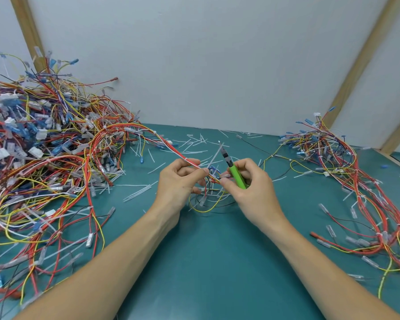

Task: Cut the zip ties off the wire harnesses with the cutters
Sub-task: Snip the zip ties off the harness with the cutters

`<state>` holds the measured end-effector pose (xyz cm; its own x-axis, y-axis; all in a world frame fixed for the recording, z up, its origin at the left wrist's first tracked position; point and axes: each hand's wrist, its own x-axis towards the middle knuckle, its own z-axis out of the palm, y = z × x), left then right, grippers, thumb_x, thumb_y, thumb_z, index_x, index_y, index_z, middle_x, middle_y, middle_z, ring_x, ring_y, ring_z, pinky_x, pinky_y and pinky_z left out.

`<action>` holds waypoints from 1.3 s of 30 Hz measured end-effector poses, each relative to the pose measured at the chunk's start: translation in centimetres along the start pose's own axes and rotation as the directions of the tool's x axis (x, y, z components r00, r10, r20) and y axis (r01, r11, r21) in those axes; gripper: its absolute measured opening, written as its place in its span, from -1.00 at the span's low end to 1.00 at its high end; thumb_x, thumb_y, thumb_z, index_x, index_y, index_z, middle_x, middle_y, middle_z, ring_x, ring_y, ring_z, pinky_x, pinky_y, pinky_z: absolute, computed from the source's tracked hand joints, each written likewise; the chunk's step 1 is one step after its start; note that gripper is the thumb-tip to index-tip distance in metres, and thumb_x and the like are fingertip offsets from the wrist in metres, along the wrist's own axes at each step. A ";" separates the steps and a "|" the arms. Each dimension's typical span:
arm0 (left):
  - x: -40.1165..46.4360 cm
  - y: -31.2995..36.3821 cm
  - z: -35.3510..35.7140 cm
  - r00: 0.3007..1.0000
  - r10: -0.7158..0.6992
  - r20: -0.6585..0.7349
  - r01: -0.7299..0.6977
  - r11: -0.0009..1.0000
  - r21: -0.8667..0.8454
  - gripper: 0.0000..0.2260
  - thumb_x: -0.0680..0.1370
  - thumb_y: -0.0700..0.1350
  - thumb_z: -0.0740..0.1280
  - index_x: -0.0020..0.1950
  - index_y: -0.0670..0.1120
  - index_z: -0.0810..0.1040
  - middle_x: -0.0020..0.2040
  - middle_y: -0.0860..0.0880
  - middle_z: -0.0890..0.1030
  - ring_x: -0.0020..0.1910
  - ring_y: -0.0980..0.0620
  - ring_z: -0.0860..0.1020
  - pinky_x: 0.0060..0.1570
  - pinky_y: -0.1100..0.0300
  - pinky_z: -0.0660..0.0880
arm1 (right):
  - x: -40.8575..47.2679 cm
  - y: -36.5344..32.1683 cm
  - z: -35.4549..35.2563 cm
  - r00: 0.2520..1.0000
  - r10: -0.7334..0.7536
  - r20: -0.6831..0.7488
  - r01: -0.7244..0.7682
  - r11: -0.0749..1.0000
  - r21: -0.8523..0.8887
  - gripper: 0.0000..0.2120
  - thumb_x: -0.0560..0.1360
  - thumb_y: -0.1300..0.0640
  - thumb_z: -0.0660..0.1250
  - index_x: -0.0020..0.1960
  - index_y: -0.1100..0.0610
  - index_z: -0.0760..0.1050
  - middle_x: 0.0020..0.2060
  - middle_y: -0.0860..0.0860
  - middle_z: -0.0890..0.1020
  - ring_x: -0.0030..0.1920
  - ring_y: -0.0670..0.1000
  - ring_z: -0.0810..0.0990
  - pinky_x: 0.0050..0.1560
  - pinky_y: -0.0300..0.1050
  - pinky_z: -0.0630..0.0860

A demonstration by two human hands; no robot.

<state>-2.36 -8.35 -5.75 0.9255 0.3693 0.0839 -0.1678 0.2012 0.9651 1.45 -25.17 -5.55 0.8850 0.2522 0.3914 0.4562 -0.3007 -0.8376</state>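
Both my hands are up over the middle of the green table point(208, 262), close together. My left hand point(179, 181) has its fingers curled, pinching a bundle of red, yellow and white wires point(171, 147) between thumb and forefinger; the bundle runs up and left from my grip into the big pile point(39, 158). My right hand point(249, 188) is wrapped round the green handle of the cutters point(234, 172), thumb and forefinger also nipping the wires just beside my left fingertips. The dark cutter head points up and away from me; I cannot tell whether its blades are parted.

Loose wire ends with clear sleeves hang below my hands, touching the table.

Big tangled pile of harnesses fills the left side, stacked against the pale wall point(217, 65). A smaller, flatter heap point(356, 181) lies on the right.

White cut tie scraps point(194, 144) are scattered on the table beyond my hands.
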 end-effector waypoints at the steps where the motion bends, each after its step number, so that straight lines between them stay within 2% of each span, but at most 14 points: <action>1: 0.0 0.0 -0.1 1.000 -0.003 0.003 0.003 1.000 -0.011 -0.77 0.48 -0.26 0.51 0.09 -0.18 0.57 -0.34 0.02 0.66 -0.36 0.12 0.60 -0.39 0.28 0.51 | 0.1 0.0 -0.1 1.000 0.014 -0.020 -0.014 1.000 0.006 -0.85 0.50 0.13 0.52 -0.06 0.00 0.55 -0.16 -0.09 0.73 -0.10 0.00 0.72 0.05 0.14 0.64; 4: -0.1 0.2 -0.2 0.999 0.009 0.033 -0.008 0.999 -0.036 -0.74 0.51 -0.27 0.48 0.17 -0.23 0.54 -0.24 -0.06 0.70 -0.25 0.09 0.68 -0.30 0.27 0.57 | 0.6 -0.3 -1.0 0.996 0.027 -0.085 -0.028 0.999 -0.020 -0.84 0.47 -0.07 0.52 -0.07 -0.02 0.61 -0.18 -0.13 0.73 -0.14 -0.04 0.73 0.02 0.12 0.65; 7: -0.2 0.2 -0.3 0.998 0.036 0.042 -0.033 0.997 -0.071 -0.76 0.55 -0.31 0.42 0.20 -0.24 0.52 -0.17 -0.10 0.71 -0.18 0.05 0.70 -0.19 0.22 0.63 | 1.0 -0.4 -2.2 0.991 -0.063 -0.115 0.040 0.981 -0.190 -0.67 0.40 -0.31 0.42 -0.11 -0.05 0.64 -0.24 -0.22 0.70 -0.20 -0.13 0.69 -0.08 -0.04 0.63; 9: -0.2 0.3 -0.4 0.998 0.048 0.038 -0.045 0.996 -0.080 -0.79 0.56 -0.30 0.40 0.19 -0.23 0.53 -0.15 -0.11 0.72 -0.16 0.03 0.70 -0.14 0.19 0.65 | 1.1 -0.4 -2.9 0.987 -0.122 -0.104 0.087 0.954 -0.288 -0.64 0.39 -0.38 0.37 -0.14 -0.09 0.63 -0.28 -0.25 0.68 -0.22 -0.16 0.67 -0.12 -0.08 0.61; 13: -0.2 0.7 -0.4 0.999 0.039 -0.030 -0.042 0.995 -0.093 -0.82 0.54 -0.27 0.44 0.12 -0.22 0.54 -0.20 -0.10 0.72 -0.21 0.03 0.71 -0.24 0.20 0.63 | 1.6 -0.2 -4.1 0.976 -0.213 -0.041 0.177 0.891 -0.419 -0.67 0.39 -0.35 0.41 -0.13 -0.10 0.65 -0.28 -0.22 0.68 -0.21 -0.15 0.65 -0.11 -0.03 0.61; 16: -0.2 0.9 -0.3 0.996 0.033 -0.084 -0.040 0.996 -0.081 -0.86 0.53 -0.26 0.47 0.02 -0.19 0.54 -0.24 -0.07 0.72 -0.23 0.04 0.71 -0.30 0.23 0.60 | 1.6 0.0 -4.2 0.964 -0.267 0.019 0.242 0.841 -0.485 -0.69 0.40 -0.26 0.51 -0.06 -0.04 0.68 -0.19 -0.18 0.71 -0.18 -0.05 0.66 -0.07 0.05 0.62; 23: -0.4 1.1 -0.2 0.995 0.040 -0.091 -0.044 0.998 -0.044 -0.86 0.52 -0.25 0.48 0.00 -0.21 0.55 -0.26 -0.06 0.72 -0.21 0.03 0.72 -0.35 0.26 0.56 | 1.3 -0.5 -3.2 0.957 -0.283 0.067 0.276 0.811 -0.515 -0.72 0.43 -0.19 0.55 0.01 -0.04 0.69 -0.10 -0.14 0.72 -0.08 0.02 0.69 -0.01 0.09 0.62; 29: -0.6 1.0 0.1 0.994 0.070 -0.083 -0.070 0.998 0.002 -0.84 0.52 -0.25 0.48 0.01 -0.22 0.54 -0.25 -0.11 0.72 -0.21 0.02 0.73 -0.34 0.27 0.56 | 1.2 -0.6 -3.3 0.959 -0.277 0.056 0.267 0.824 -0.499 -0.72 0.42 -0.20 0.54 0.01 -0.04 0.69 -0.10 -0.14 0.72 -0.08 0.01 0.68 -0.01 0.09 0.61; 39: -0.4 1.0 0.0 0.994 0.069 -0.089 -0.072 0.997 -0.024 -0.85 0.52 -0.26 0.47 -0.01 -0.21 0.53 -0.25 -0.07 0.72 -0.21 0.03 0.73 -0.31 0.26 0.59 | 1.2 -0.6 -3.2 0.955 -0.292 0.046 0.278 0.834 -0.477 -0.64 0.39 -0.30 0.43 -0.02 -0.06 0.70 -0.12 -0.15 0.72 -0.10 -0.03 0.69 -0.05 0.07 0.62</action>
<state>-2.94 -8.29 -4.80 0.8776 0.4619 0.1283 -0.2419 0.1957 0.9504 2.48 -27.61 -3.36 0.7081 0.3711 0.6007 0.6708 -0.6194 -0.4080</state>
